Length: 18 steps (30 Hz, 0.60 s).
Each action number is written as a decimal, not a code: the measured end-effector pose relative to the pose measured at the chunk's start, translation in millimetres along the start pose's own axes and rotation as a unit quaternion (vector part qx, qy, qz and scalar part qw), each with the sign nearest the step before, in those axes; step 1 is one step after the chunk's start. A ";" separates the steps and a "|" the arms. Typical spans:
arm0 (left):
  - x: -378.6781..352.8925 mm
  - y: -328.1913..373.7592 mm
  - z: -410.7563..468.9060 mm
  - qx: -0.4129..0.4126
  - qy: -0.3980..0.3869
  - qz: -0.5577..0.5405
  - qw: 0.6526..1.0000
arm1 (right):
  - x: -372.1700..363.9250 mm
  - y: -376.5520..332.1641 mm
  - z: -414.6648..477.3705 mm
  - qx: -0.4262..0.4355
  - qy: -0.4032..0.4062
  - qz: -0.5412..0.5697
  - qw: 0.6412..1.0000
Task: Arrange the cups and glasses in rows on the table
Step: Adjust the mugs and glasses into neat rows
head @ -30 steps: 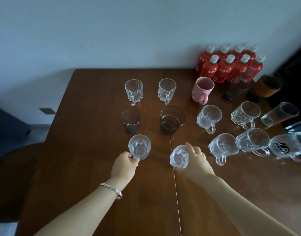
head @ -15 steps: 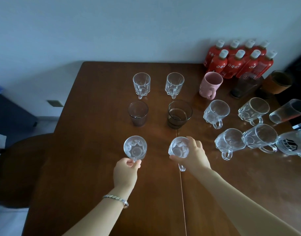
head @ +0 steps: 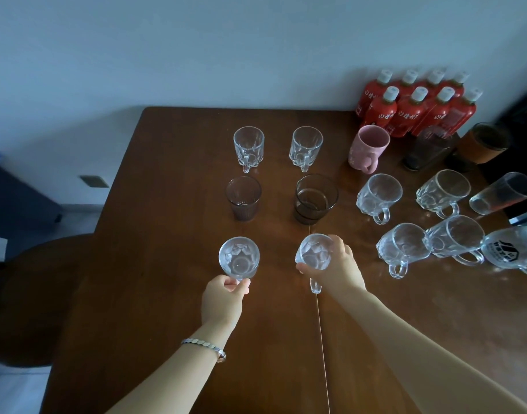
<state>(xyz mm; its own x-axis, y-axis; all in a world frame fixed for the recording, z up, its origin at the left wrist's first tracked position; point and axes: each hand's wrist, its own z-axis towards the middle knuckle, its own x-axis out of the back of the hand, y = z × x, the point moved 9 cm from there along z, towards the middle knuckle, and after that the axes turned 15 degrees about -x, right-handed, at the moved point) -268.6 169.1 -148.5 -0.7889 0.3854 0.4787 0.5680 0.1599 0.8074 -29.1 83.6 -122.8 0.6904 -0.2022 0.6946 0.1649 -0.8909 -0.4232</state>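
Two clear mugs sit nearest me on the brown table (head: 172,294), one in each of my hands. My left hand (head: 223,303), with a bracelet (head: 204,348) at the wrist, pinches the handle of the left dimpled mug (head: 239,258), which stands upright on the wood. My right hand (head: 335,270) wraps around the side of the right dimpled mug (head: 314,253), fingers closed on the glass, its handle pointing back toward me; I cannot tell whether its base is fully down. Beyond them stand a small dark tumbler (head: 243,198) on the left and a wider dark glass (head: 315,198) on the right, and farther still two clear faceted mugs (head: 249,147), side by side. Together these form two columns, three deep. Off to the right, loosely grouped, are four more clear dimpled mugs (head: 378,195), a printed glass mug (head: 507,249), a tall clear glass (head: 502,192) and a pink mug (head: 368,147). Red bottles (head: 411,109) with white caps stand against the wall at the far right corner.
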 end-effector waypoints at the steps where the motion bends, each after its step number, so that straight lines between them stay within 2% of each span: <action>1: -0.2 0.0 -0.2 0.000 0.000 -0.001 1.000 | 0.0 0.6 0.4 -0.003 0.005 -0.003 1.000; 6: -3.3 0.4 -2.9 0.008 -0.021 0.032 0.999 | -1.2 2.7 1.9 -0.004 -0.001 -0.016 1.000; 8: -7.3 2.2 -10.2 0.023 -0.049 0.072 0.996 | 2.2 5.1 0.8 0.001 -0.007 -0.034 0.999; 10: -4.1 15.2 -19.6 0.007 -0.037 0.152 0.988 | 11.7 10.4 -1.3 0.010 -0.008 -0.029 1.000; 12: 0.3 51.6 -28.1 -0.096 0.020 0.218 0.971 | 25.8 17.6 -3.9 0.033 -0.002 -0.026 0.999; 14: -12.8 94.2 -35.4 -0.234 0.041 0.227 0.944 | 43.0 28.6 -4.0 0.055 0.010 -0.036 0.998; 16: -42.7 124.2 -37.6 -0.322 0.006 0.223 0.920 | 61.3 41.2 -0.9 0.063 0.018 -0.044 0.997; 18: -81.2 140.8 -33.6 -0.338 -0.057 0.241 0.908 | 78.5 54.1 5.3 0.065 0.023 -0.049 0.996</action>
<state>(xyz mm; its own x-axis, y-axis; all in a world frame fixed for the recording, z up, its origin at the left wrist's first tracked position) -132.4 129.8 -62.1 -0.4356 0.3596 0.8252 0.5369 -0.6320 0.5589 37.7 21.7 -94.3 0.6343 -0.1372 0.7608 0.3227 -0.8473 -0.4218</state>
